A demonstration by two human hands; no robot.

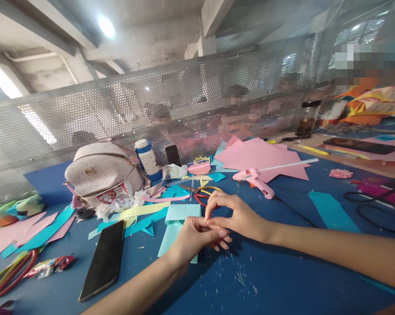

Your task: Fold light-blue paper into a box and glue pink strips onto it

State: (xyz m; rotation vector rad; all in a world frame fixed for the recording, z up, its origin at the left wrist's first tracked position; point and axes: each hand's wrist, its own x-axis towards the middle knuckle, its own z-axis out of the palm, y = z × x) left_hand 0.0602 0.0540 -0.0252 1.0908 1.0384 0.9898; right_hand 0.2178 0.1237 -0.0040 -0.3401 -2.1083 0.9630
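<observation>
Left hand (195,239) and right hand (241,217) together over the blue table (273,284), fingertips meeting, left forearm angled up from the lower left, right forearm almost level from the right side. Nearest to both: light aqua paper (183,211), directly behind and partly hidden by the left hand, so nearer to the left than to the right. Far part of the paper longest crosswise, left to right; near part slanting back toward the body at the left of the wrist. Cannot tell: 1 folded piece or 2 overlapping, nor any contact between paper and left hand.

Grip: fingers of both hands curled in, thumb of the left laid along its own fingers, thumb and index finger of the right drawn into a pinch against the left fingertips. Little or no gap in either. Cannot make out any item in the pinch, too small or too well covered.

Just beyond the right knuckles, scissors (195,190) with 1 red and 1 yellow handle loop. Farther off to the right, pink glue gun (255,180), nozzle to the left, clear stick out of the back. To the left of the left forearm, well apart from the fingers, black phone (104,259) lying flat.
</observation>
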